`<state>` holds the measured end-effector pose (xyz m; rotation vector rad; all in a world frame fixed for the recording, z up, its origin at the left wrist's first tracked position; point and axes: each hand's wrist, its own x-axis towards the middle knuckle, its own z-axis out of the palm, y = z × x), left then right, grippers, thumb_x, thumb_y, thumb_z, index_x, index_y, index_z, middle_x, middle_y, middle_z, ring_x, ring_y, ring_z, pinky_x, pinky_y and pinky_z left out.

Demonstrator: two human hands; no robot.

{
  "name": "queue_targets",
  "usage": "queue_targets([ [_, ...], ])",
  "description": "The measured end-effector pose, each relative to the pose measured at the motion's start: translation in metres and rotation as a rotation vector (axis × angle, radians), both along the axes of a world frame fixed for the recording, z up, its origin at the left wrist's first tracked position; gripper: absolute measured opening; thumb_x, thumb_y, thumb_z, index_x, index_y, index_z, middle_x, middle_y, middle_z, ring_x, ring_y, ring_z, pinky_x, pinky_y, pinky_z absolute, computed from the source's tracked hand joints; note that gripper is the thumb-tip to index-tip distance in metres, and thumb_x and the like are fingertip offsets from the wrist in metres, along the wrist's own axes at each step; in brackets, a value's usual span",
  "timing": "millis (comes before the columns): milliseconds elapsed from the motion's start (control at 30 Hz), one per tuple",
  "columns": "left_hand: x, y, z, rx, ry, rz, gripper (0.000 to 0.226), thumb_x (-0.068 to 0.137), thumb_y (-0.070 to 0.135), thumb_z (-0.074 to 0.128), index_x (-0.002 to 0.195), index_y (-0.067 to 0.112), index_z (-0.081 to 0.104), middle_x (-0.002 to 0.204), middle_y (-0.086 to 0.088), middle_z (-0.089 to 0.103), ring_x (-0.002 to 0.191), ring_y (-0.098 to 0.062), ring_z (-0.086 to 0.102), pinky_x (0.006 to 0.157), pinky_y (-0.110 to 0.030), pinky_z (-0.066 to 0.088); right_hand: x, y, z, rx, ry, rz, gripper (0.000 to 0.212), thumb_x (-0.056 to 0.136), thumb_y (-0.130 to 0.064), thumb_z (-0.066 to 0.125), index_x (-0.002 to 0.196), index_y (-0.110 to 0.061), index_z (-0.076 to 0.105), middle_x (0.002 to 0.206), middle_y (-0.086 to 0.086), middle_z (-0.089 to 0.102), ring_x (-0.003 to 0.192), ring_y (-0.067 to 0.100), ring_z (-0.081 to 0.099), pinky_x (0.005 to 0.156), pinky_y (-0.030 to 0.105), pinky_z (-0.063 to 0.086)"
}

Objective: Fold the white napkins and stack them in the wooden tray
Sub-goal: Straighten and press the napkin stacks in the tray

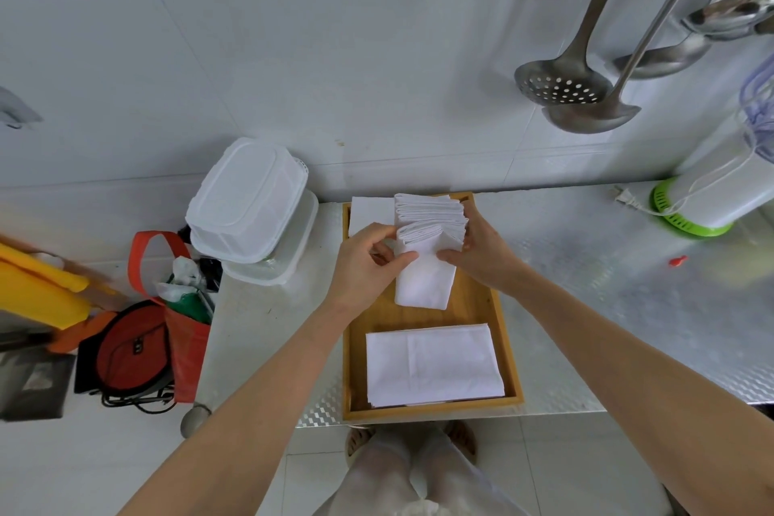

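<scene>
Cloth this light and limp sags, so my left hand (368, 260) and right hand (477, 251) pinch the folded napkin (425, 276) at its upper fold over the wooden tray (500, 314).

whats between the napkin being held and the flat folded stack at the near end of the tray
Only bare wooden tray floor lies between the held napkin and the near stack, as the head view shows.

Wooden tray (504, 331) lay lengthwise on the counter. Flat folded white napkins (431, 364) stacked at near end; another folded bundle (425, 276) held upright over far end, layered edges fanned.
</scene>
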<state>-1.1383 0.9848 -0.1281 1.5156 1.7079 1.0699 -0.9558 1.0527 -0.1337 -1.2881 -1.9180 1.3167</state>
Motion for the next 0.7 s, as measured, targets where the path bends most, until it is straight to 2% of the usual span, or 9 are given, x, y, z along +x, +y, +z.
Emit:
queue_targets([
  [67, -0.001, 0.001, -0.001, -0.055, -0.045, -0.03, 0.031, 0.083, 0.019, 0.073, 0.114, 0.018, 0.068, 0.094, 0.01, 0.068, 0.078, -0.004, 0.062, 0.072, -0.018, 0.053, 0.002, 0.001, 0.001, 0.001, -0.012, 0.007, 0.061, 0.081, -0.005, 0.07, 0.129, -0.023, 0.037, 0.115, -0.008, 0.055, 0.105, 0.008, 0.054, 0.091, 0.025, 0.05],
  [167, -0.005, 0.0, -0.003, -0.076, -0.167, -0.09, 0.03, 0.086, 0.01, 0.068, 0.114, 0.02, 0.069, 0.102, 0.005, 0.072, 0.089, -0.012, 0.067, 0.083, -0.033, 0.057, 0.004, 0.002, 0.004, 0.017, -0.023, 0.058, 0.058, 0.081, -0.004, 0.07, 0.125, -0.025, 0.038, 0.112, -0.009, 0.055, 0.103, 0.005, 0.054, 0.088, 0.019, 0.047],
  [300, -0.005, -0.002, 0.0, -0.057, -0.174, -0.13, 0.031, 0.089, 0.004, 0.063, 0.117, 0.018, 0.068, 0.109, 0.007, 0.071, 0.099, -0.008, 0.066, 0.09, -0.031, 0.054, 0.007, 0.003, 0.004, -0.004, -0.03, 0.108, 0.064, 0.081, -0.002, 0.07, 0.132, -0.019, 0.036, 0.111, -0.013, 0.054, 0.104, 0.0, 0.053, 0.082, 0.009, 0.045],
  [433, 0.0, 0.0, 0.001, -0.062, -0.2, -0.054, 0.031, 0.087, 0.007, 0.067, 0.114, 0.021, 0.061, 0.108, 0.009, 0.067, 0.093, -0.011, 0.066, 0.087, -0.033, 0.056, 0.006, 0.004, 0.002, -0.009, -0.068, 0.127, 0.067, 0.083, 0.0, 0.066, 0.137, -0.02, 0.032, 0.11, -0.019, 0.048, 0.104, -0.006, 0.048, 0.077, 0.0, 0.041],
  [500, 0.003, 0.001, 0.002, -0.07, -0.183, 0.051, 0.046, 0.081, 0.014, 0.075, 0.117, 0.023, 0.048, 0.115, 0.012, 0.056, 0.095, -0.013, 0.062, 0.083, -0.025, 0.055, 0.006, 0.004, 0.0, -0.006, -0.076, 0.123, 0.066, 0.085, -0.001, 0.064, 0.138, -0.021, 0.031, 0.112, -0.02, 0.047, 0.107, -0.003, 0.046, 0.081, 0.001, 0.04],
  [567, 0.003, 0.004, 0.001, -0.113, -0.126, 0.1, 0.078, 0.073, 0.022, 0.082, 0.133, 0.025, 0.032, 0.134, 0.009, 0.04, 0.113, -0.012, 0.05, 0.091, -0.022, 0.049, 0.005, 0.003, -0.002, 0.001, -0.078, 0.125, 0.062, 0.087, -0.003, 0.063, 0.138, -0.02, 0.032, 0.116, -0.015, 0.049, 0.113, 0.003, 0.046, 0.089, 0.01, 0.043],
  [633, 0.002, 0.011, -0.002, -0.217, -0.061, 0.047, 0.106, 0.068, 0.03, 0.085, 0.147, 0.026, 0.013, 0.15, 0.007, 0.024, 0.134, -0.011, 0.031, 0.108, -0.029, 0.037, 0.004, 0.003, -0.004, 0.012, -0.082, 0.132, 0.059, 0.088, -0.005, 0.062, 0.137, -0.019, 0.032, 0.12, -0.008, 0.051, 0.117, 0.008, 0.047, 0.094, 0.021, 0.047],
  [667, 0.003, 0.014, -0.001, -0.256, -0.071, 0.008, 0.112, 0.067, 0.033, 0.086, 0.148, 0.026, 0.009, 0.152, 0.005, 0.022, 0.138, -0.012, 0.027, 0.112, -0.033, 0.033, 0.003, 0.002, -0.004, 0.019, -0.083, 0.136, 0.059, 0.088, -0.006, 0.062, 0.138, -0.018, 0.032, 0.121, -0.006, 0.051, 0.118, 0.01, 0.048, 0.095, 0.025, 0.048],
  [700, 0.005, 0.017, -0.002, -0.26, -0.111, -0.035, 0.114, 0.065, 0.033, 0.087, 0.148, 0.025, 0.009, 0.15, 0.003, 0.027, 0.137, -0.014, 0.031, 0.112, -0.035, 0.035, 0.002, 0.002, -0.004, 0.024, -0.08, 0.14, 0.059, 0.088, -0.007, 0.063, 0.138, -0.017, 0.032, 0.122, -0.004, 0.052, 0.118, 0.011, 0.048, 0.096, 0.027, 0.048],
])
